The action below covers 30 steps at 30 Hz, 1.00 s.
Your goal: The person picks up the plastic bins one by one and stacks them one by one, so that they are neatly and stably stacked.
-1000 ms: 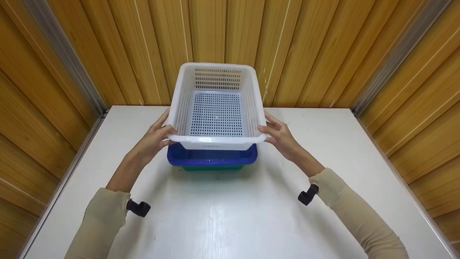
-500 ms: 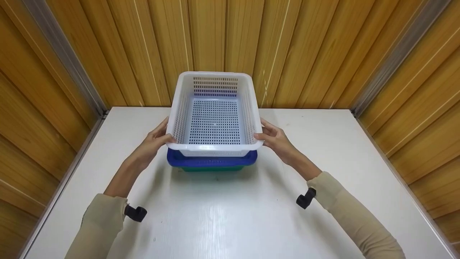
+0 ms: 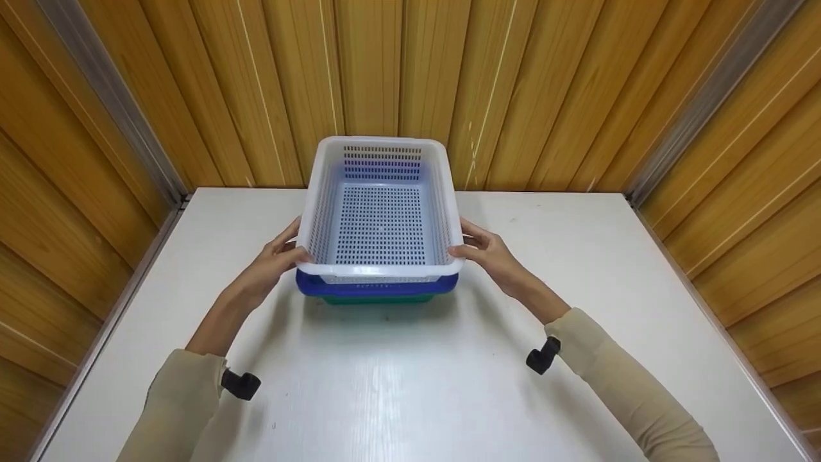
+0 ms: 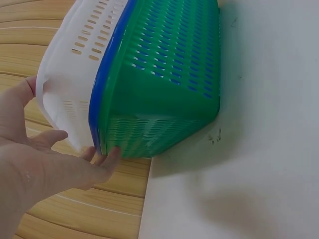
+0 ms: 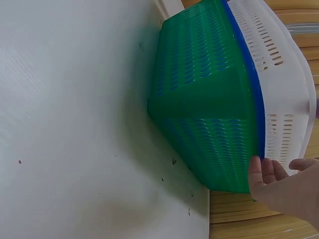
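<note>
A white slotted plastic basket (image 3: 381,270) sits partly inside a blue basket (image 3: 377,290), which is nested in a green one (image 3: 378,299). My left hand (image 3: 272,266) grips the white basket's left side near the front corner, thumb over the rim. On the opposite side my right hand (image 3: 490,256) holds the same rim, its thumb on top too. In the left wrist view, fingertips (image 4: 113,154) reach the edge of the green basket (image 4: 149,94). The right wrist view shows the right fingers (image 5: 255,172) at the blue rim (image 5: 259,112).
The stack stands on a white table (image 3: 378,378) toward its back edge. Wood-patterned panels (image 3: 372,64) rise behind and on both sides, with metal corner strips. Each sleeve cuff carries a small black device (image 3: 241,385). No other objects lie near the stack.
Both hands have lowered the white basket toward the person and down into the blue one. Less of the blue interior shows now. The blue and green baskets have stayed in place.
</note>
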{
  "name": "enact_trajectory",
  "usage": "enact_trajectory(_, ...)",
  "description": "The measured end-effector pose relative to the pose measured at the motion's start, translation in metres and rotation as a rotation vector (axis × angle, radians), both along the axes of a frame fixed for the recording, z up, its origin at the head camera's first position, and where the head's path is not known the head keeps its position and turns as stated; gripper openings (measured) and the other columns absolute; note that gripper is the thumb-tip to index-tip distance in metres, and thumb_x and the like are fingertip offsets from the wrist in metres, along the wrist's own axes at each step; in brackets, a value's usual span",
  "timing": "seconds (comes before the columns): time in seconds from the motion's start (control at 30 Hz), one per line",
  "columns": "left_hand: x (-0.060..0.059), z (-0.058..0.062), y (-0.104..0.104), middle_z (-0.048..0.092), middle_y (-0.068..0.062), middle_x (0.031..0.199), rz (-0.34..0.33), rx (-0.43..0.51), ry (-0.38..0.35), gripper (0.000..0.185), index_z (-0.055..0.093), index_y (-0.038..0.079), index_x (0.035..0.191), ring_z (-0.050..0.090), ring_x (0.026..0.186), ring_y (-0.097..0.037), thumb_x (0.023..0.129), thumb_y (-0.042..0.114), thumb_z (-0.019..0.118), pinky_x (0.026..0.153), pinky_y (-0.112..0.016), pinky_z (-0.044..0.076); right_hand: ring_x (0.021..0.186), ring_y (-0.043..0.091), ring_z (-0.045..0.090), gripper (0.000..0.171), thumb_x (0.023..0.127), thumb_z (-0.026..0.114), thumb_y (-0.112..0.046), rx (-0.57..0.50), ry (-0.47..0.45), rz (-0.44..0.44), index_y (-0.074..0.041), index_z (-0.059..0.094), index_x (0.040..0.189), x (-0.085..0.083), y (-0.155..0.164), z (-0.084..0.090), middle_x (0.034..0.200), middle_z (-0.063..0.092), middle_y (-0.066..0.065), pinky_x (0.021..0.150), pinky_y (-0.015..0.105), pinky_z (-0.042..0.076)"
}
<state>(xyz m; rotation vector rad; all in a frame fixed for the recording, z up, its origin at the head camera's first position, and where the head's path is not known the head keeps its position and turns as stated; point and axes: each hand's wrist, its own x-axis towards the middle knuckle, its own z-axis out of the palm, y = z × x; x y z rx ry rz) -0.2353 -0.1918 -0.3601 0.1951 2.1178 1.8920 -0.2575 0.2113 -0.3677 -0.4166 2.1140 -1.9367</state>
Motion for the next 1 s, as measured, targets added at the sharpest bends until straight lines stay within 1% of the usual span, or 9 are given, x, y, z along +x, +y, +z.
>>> enact_trajectory(0.1,0.001,-0.003,0.0,0.035,-0.007,0.151,-0.001,-0.001,-0.009,0.079,0.018,0.041,0.15,0.031,0.138,-0.027,0.086,0.018,0.059,0.116,-0.055,0.006,0.129,0.026,0.047,0.068,0.086,0.07,-0.021,0.008,-0.03,0.001,-0.026,0.038,0.146,0.0,0.001,-0.005,0.143,0.047,0.013,0.111,0.047,0.03)
enact_trajectory(0.3,0.002,-0.011,-0.004,0.001,-0.004,0.16,0.034,-0.101,-0.054,0.083,0.015,0.042,0.15,0.001,0.147,-0.028,0.084,0.025,0.063,0.112,-0.063,-0.004,0.127,0.031,0.05,0.072,0.085,0.071,-0.021,-0.006,-0.109,0.001,-0.025,0.035,0.147,0.002,-0.002,-0.013,0.146,0.042,0.009,0.101,0.048,0.043)
enact_trajectory(0.37,0.002,-0.015,-0.005,-0.004,-0.003,0.16,0.042,-0.128,-0.071,0.084,0.015,0.042,0.15,-0.005,0.147,-0.028,0.084,0.026,0.064,0.11,-0.065,-0.006,0.125,0.032,0.051,0.073,0.084,0.072,-0.021,-0.017,-0.132,-0.007,-0.025,0.036,0.147,0.003,-0.003,-0.015,0.146,0.042,0.008,0.096,0.047,0.047)
enact_trajectory(0.5,0.002,-0.02,-0.004,-0.003,-0.004,0.16,0.046,-0.166,-0.084,0.086,0.012,0.038,0.151,-0.006,0.147,-0.028,0.084,0.025,0.063,0.11,-0.066,-0.005,0.123,0.035,0.052,0.074,0.083,0.072,-0.016,-0.052,-0.15,-0.018,-0.024,0.036,0.147,0.006,-0.005,-0.019,0.144,0.043,0.012,0.089,0.045,0.052)
enact_trajectory(0.63,0.002,-0.023,-0.001,0.001,-0.005,0.161,0.054,-0.162,-0.072,0.086,0.01,0.033,0.152,-0.004,0.147,-0.029,0.084,0.021,0.061,0.111,-0.065,-0.004,0.126,0.037,0.049,0.075,0.084,0.072,-0.015,-0.069,-0.146,-0.007,-0.024,0.034,0.148,0.007,-0.005,-0.021,0.147,0.038,0.012,0.088,0.043,0.052)
enact_trajectory(0.77,0.002,-0.027,0.003,0.007,-0.006,0.16,0.031,-0.112,-0.035,0.084,0.009,0.035,0.152,0.002,0.147,-0.029,0.086,0.016,0.058,0.114,-0.06,-0.002,0.128,0.038,0.046,0.075,0.085,0.07,-0.013,-0.088,-0.135,0.014,-0.023,0.033,0.149,0.008,-0.003,-0.022,0.148,0.033,0.009,0.089,0.044,0.052)
enact_trajectory(0.83,0.002,-0.029,0.004,0.009,-0.005,0.16,0.018,-0.088,-0.024,0.083,0.009,0.038,0.151,0.003,0.147,-0.028,0.087,0.015,0.057,0.114,-0.058,-0.001,0.129,0.04,0.045,0.074,0.085,0.07,-0.012,-0.1,-0.126,0.024,-0.021,0.032,0.149,0.008,-0.002,-0.023,0.148,0.033,0.012,0.089,0.045,0.051)
enact_trajectory(0.9,0.002,-0.03,0.005,0.01,-0.004,0.16,0.007,-0.066,-0.021,0.083,0.009,0.04,0.151,0.003,0.147,-0.028,0.087,0.013,0.055,0.115,-0.057,0.0,0.13,0.041,0.043,0.074,0.085,0.069,-0.011,-0.106,-0.116,0.027,-0.02,0.032,0.149,0.008,0.0,-0.023,0.148,0.032,0.013,0.089,0.045,0.051)
enact_trajectory(1.0,0.002,-0.031,0.008,0.01,-0.005,0.16,0.017,-0.071,-0.039,0.083,0.008,0.04,0.151,0.004,0.147,-0.027,0.087,0.014,0.055,0.115,-0.056,0.001,0.13,0.043,0.041,0.075,0.085,0.07,-0.01,-0.103,-0.107,0.025,-0.019,0.032,0.149,0.01,0.002,-0.025,0.148,0.033,0.015,0.089,0.045,0.052)
